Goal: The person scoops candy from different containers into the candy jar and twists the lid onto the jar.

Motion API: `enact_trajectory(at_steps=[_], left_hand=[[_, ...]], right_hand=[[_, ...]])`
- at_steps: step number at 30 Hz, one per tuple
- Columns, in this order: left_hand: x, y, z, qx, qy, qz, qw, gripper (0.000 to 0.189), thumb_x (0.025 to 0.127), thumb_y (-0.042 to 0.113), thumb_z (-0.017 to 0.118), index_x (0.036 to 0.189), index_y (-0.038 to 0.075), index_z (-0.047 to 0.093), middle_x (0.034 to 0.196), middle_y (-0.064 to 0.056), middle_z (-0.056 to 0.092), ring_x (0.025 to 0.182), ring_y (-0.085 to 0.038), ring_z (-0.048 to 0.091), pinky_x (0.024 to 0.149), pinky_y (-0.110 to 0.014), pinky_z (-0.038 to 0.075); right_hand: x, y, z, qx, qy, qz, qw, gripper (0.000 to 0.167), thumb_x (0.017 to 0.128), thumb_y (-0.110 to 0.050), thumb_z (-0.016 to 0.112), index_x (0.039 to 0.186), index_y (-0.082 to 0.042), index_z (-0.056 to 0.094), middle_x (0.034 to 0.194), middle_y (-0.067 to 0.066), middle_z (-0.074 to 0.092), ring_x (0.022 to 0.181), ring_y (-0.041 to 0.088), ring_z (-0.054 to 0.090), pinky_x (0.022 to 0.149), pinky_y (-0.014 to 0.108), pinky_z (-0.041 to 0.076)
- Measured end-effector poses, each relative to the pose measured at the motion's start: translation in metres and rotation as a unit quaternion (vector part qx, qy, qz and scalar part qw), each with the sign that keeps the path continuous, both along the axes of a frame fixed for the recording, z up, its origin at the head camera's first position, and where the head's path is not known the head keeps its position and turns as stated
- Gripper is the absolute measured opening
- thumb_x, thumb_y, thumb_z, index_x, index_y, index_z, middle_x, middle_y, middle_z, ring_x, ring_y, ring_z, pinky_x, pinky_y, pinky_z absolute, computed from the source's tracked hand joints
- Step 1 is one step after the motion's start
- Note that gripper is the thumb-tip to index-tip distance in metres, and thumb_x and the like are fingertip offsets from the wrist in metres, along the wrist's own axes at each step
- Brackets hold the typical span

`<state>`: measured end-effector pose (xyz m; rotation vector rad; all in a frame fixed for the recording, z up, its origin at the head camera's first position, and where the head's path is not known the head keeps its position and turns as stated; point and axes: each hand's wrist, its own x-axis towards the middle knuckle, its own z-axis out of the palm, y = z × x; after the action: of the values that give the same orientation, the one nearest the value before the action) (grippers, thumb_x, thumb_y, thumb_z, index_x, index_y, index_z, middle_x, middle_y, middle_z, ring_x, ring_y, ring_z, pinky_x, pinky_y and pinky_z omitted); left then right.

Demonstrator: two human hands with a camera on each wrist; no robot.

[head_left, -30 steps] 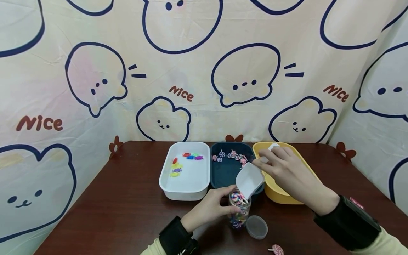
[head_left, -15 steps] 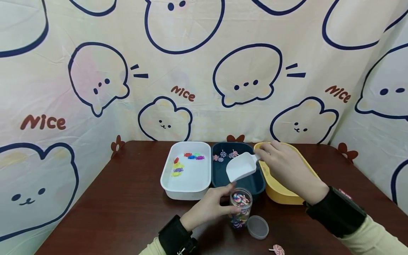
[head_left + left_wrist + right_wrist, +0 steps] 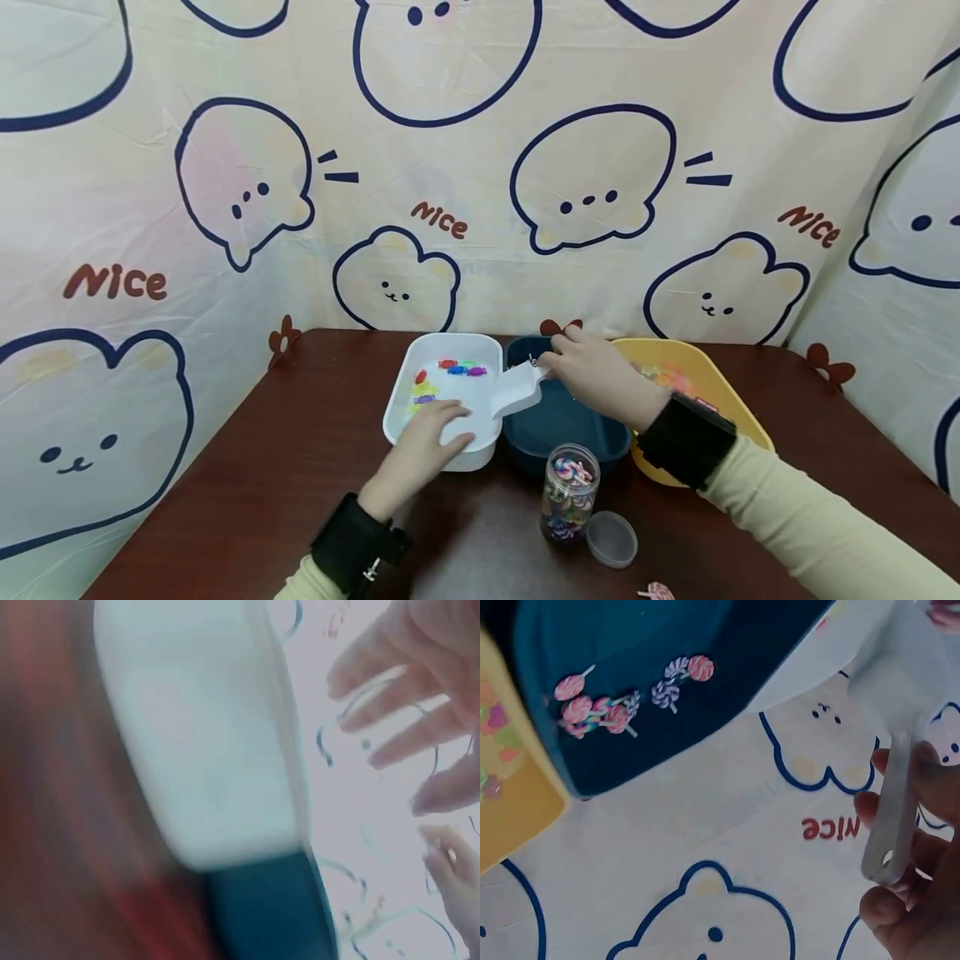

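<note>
My right hand grips the handle of a white scoop, held where the white and dark blue bins meet. In the right wrist view, fingers and thumb wrap that handle. My left hand has its fingers spread over the near side of the white bin, holding nothing. Small wrapped-candy pieces lie in this bin. Tiny swirl lollipops lie in the dark blue bin, mostly hidden by the right hand in the head view. A clear jar of colourful pieces stands uncapped, untouched by either hand.
A round translucent lid lies right of the jar. One pink lollipop is at the table's near edge. The yellow bin, with coloured pieces inside, stands at the right, under the right forearm. A patterned cloth hangs behind the table.
My left hand has let go of the jar and moved left to the white bin. My right hand has carried the scoop from over the jar leftward to the white bin's edge.
</note>
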<state>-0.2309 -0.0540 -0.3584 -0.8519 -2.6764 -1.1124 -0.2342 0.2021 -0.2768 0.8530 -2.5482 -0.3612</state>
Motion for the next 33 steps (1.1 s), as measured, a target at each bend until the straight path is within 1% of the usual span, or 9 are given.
enact_trajectory(at_steps=[3, 5, 7, 11, 15, 18, 22, 25, 33], left_hand=[[-0.006, -0.020, 0.001, -0.067, -0.008, 0.090, 0.9936, 0.050, 0.092, 0.018, 0.077, 0.131, -0.011, 0.061, 0.142, -0.034, 0.054, 0.133, -0.049, 0.048, 0.110, -0.061, 0.044], [-0.010, -0.031, -0.001, -0.093, -0.030, 0.122, 0.9877, 0.062, 0.091, 0.021, 0.078, 0.137, -0.014, 0.054, 0.147, -0.037, 0.047, 0.137, -0.051, 0.042, 0.112, -0.062, 0.042], [-0.014, -0.038, -0.004, -0.098, -0.058, 0.136, 0.9842, 0.071, 0.092, 0.023, 0.078, 0.141, -0.017, 0.047, 0.151, -0.039, 0.040, 0.139, -0.052, 0.039, 0.113, -0.062, 0.041], [-0.019, -0.044, -0.011, -0.085, -0.078, 0.136, 0.9840, 0.075, 0.091, 0.022, 0.079, 0.142, -0.019, 0.043, 0.150, -0.038, 0.040, 0.134, -0.051, 0.043, 0.112, -0.062, 0.042], [-0.021, -0.044, -0.012, -0.072, -0.082, 0.140, 0.9842, 0.069, 0.090, 0.021, 0.079, 0.138, -0.018, 0.048, 0.151, -0.038, 0.040, 0.132, -0.052, 0.045, 0.110, -0.063, 0.043], [-0.021, -0.043, -0.010, -0.068, -0.080, 0.141, 0.9844, 0.064, 0.090, 0.019, 0.080, 0.135, -0.018, 0.052, 0.150, -0.039, 0.041, 0.133, -0.053, 0.045, 0.110, -0.063, 0.043], [-0.022, -0.041, -0.011, -0.065, -0.080, 0.141, 0.9846, 0.062, 0.090, 0.017, 0.080, 0.133, -0.018, 0.053, 0.150, -0.040, 0.041, 0.134, -0.053, 0.045, 0.110, -0.063, 0.043], [-0.023, -0.041, -0.012, -0.063, -0.080, 0.142, 0.9846, 0.062, 0.089, 0.017, 0.080, 0.132, -0.018, 0.054, 0.150, -0.039, 0.041, 0.133, -0.053, 0.046, 0.110, -0.063, 0.043], [-0.023, -0.042, -0.013, -0.065, -0.081, 0.144, 0.9841, 0.063, 0.089, 0.019, 0.081, 0.132, -0.018, 0.055, 0.149, -0.040, 0.042, 0.134, -0.054, 0.046, 0.110, -0.063, 0.043]], right_hand=[[-0.011, -0.013, -0.007, 0.016, -0.004, 0.024, 0.9996, 0.014, 0.093, -0.016, 0.074, 0.104, -0.009, 0.078, 0.092, 0.008, 0.069, 0.082, 0.020, 0.051, 0.069, 0.028, 0.050], [-0.017, -0.023, -0.012, 0.043, -0.009, 0.028, 0.9987, 0.014, 0.095, -0.018, 0.072, 0.104, -0.009, 0.078, 0.092, 0.007, 0.069, 0.081, 0.020, 0.048, 0.069, 0.028, 0.047], [-0.024, -0.033, -0.016, 0.076, -0.014, 0.024, 0.9967, 0.015, 0.096, -0.019, 0.071, 0.105, -0.010, 0.079, 0.093, 0.006, 0.069, 0.082, 0.020, 0.047, 0.070, 0.028, 0.046], [-0.037, -0.049, -0.022, 0.134, -0.030, 0.012, 0.9905, 0.016, 0.098, -0.017, 0.069, 0.109, -0.010, 0.078, 0.100, 0.007, 0.071, 0.088, 0.021, 0.051, 0.074, 0.028, 0.048], [-0.050, -0.057, -0.025, 0.170, -0.039, 0.005, 0.9847, 0.017, 0.099, -0.016, 0.068, 0.111, -0.008, 0.077, 0.105, 0.008, 0.073, 0.091, 0.021, 0.052, 0.078, 0.028, 0.050], [-0.059, -0.060, -0.027, 0.177, -0.045, 0.003, 0.9832, 0.015, 0.097, -0.013, 0.070, 0.109, -0.007, 0.078, 0.103, 0.007, 0.073, 0.088, 0.021, 0.051, 0.077, 0.026, 0.050], [-0.072, -0.064, -0.033, 0.151, -0.067, -0.002, 0.9863, 0.014, 0.096, -0.009, 0.071, 0.108, -0.006, 0.078, 0.102, 0.009, 0.073, 0.086, 0.021, 0.049, 0.077, 0.026, 0.050], [-0.082, -0.068, -0.040, 0.125, -0.088, -0.006, 0.9882, 0.017, 0.097, -0.007, 0.068, 0.112, -0.005, 0.077, 0.105, 0.011, 0.073, 0.089, 0.022, 0.053, 0.082, 0.028, 0.053], [-0.098, -0.082, -0.055, 0.087, -0.118, 0.018, 0.9890, 0.020, 0.100, -0.005, 0.063, 0.115, -0.005, 0.075, 0.109, 0.014, 0.071, 0.093, 0.025, 0.057, 0.087, 0.030, 0.056]])
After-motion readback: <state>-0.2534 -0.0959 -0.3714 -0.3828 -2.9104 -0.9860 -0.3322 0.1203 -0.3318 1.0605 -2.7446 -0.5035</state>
